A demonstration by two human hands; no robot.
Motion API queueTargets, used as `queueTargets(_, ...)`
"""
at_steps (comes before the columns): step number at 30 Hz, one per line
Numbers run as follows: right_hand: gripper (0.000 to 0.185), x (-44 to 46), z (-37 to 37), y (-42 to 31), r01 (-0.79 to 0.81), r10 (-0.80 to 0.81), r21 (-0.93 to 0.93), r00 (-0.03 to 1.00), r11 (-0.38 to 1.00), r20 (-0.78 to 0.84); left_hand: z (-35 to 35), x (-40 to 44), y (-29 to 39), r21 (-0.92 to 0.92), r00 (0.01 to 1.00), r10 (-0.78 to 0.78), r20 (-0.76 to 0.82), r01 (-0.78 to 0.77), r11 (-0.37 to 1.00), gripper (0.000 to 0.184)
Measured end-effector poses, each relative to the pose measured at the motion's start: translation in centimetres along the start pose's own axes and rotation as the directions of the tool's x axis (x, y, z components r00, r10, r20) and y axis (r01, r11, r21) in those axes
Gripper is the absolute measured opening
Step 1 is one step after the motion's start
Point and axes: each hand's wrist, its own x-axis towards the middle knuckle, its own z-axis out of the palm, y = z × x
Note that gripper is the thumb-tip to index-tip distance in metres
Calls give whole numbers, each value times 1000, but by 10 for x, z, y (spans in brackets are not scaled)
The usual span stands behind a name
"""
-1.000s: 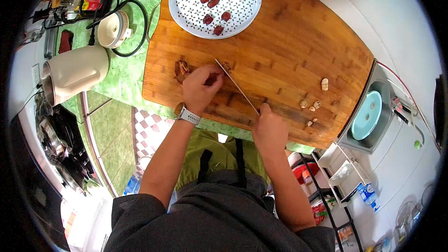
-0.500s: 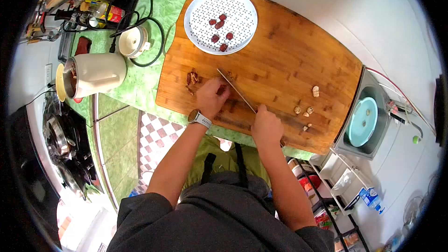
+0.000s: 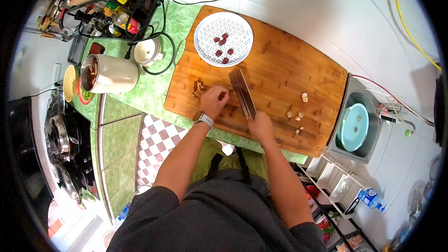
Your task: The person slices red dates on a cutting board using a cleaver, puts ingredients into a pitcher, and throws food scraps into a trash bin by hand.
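My right hand (image 3: 261, 126) grips the handle of a cleaver (image 3: 242, 92), its broad blade turned partly flat above the wooden cutting board (image 3: 275, 65). Left of the blade, my left hand (image 3: 215, 101), with a watch at the wrist, pinches a small dark red date (image 3: 221, 96), mostly hidden by the fingers. Sliced date pieces (image 3: 198, 85) lie on the board beyond that hand. At the back, a white perforated plate (image 3: 205, 27) holds several whole red dates (image 3: 222, 42). Garlic cloves (image 3: 304, 97) and smaller bits are on the board's right side.
Left of the board are a cream jug (image 3: 116, 74) with dark pieces inside, its lid (image 3: 145, 52), a looped black cord (image 3: 172, 46) and a bottle rack (image 3: 149, 11). A sink (image 3: 332, 147) with a turquoise basin (image 3: 345, 130) adjoins the board's right edge.
The cleaver has turned from edge-on to showing its broad side, and my right hand has tilted with it. My left hand still pinches beside the blade. The camera view has shifted slightly.
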Motion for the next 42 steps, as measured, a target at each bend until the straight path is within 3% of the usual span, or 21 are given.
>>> queueTargets(2, 29, 11, 8, 16, 37, -47, 96, 994, 995, 103, -2, 1, -2, -7, 1000, -6, -27, 6, 1000, 12)
queueTargets(6, 32, -2, 1, 21, 35, -39, 59, 996, 998, 77, -14, -2, -1, -54, 999, -37, 6, 38, 998, 12)
queueTargets(8, 28, -15, -5, 16, 145, -144, -2, 988, 989, -58, -21, -2, -1, -98, 997, -68, 32, 71, 993, 12)
queueTargets(10, 27, -25, -11, 7, 128, -132, -57, 989, 990, -67, -29, -5, -1, -99, 987, -120, 102, 130, 986, 12)
queueTargets(14, 23, -41, -21, -12, 95, -114, -157, 987, 983, -113, -40, -5, -2, -101, 993, -94, 75, 102, 990, 11)
queueTargets(18, 23, -33, -6, 2, 56, -74, -111, 985, 992, -158, -57, -8, -8, -182, 987, -122, 107, 140, 973, 11)
queueTargets(20, 23, -31, -5, 10, 165, -161, -4, 958, 986, -236, -65, -3, -8, -195, 978, -157, 136, 182, 964, 11)
queueTargets(23, 25, -39, -15, 5, 135, -150, -93, 972, 987, -182, -73, 6, -2, -247, 970, -205, 128, 232, 941, 15)
queueTargets(29, 26, -64, -16, -24, 222, -225, -37, 961, 974, -158, -91, 11, 10, -521, 911, -265, 317, 401, 753, 34)
queueTargets(30, 26, -67, -12, -27, 222, -226, -38, 962, 974, -154, -95, 10, 10, -521, 909, -269, 317, 404, 752, 34)
queueTargets(32, 24, -68, -5, -34, 252, -255, -43, 952, 967, -166, -101, 12, 7, -353, 882, -241, 405, 394, 849, 32)
queueTargets(36, 26, -76, 0, -52, 279, -275, 1, 944, 960, -182, -107, 6, -7, -418, 894, -271, 357, 412, 810, 27)
queueTargets(38, 29, -77, 0, -59, 245, -242, 12, 965, 970, -96, -117, 3, -16, -463, 904, -258, 339, 400, 791, 20)
queueTargets(42, 29, -80, 5, -61, 221, -224, -68, 974, 973, -42, -141, 3, -33, -389, 890, -248, 382, 398, 830, 17)
